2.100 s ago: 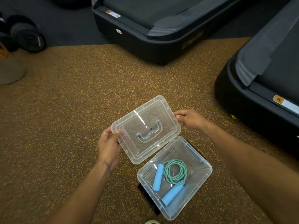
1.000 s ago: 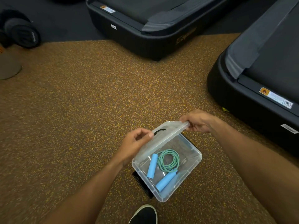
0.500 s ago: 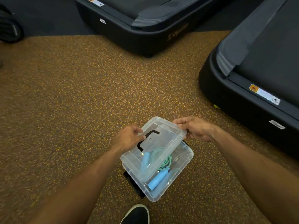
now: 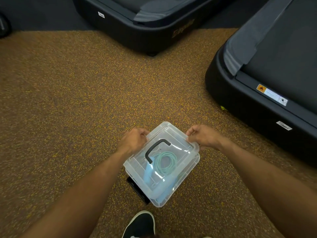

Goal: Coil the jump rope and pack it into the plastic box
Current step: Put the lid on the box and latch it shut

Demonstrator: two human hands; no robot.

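On speckled floor (image 4: 85, 100), both hands gripping lid (image 4: 173, 134) over plastic box (image 4: 187, 176), coiled jump rope (image 4: 165, 162) inside

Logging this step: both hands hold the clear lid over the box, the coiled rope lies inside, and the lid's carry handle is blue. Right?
No: the head view shows the carry handle is black. The left hand and right hand do hold the lid over the box, coiled rope inside.

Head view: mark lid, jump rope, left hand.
lid (image 4: 173, 134), head view, clear far top panel.
jump rope (image 4: 157, 164), head view, coil's left side.
left hand (image 4: 133, 140), head view, back of hand.
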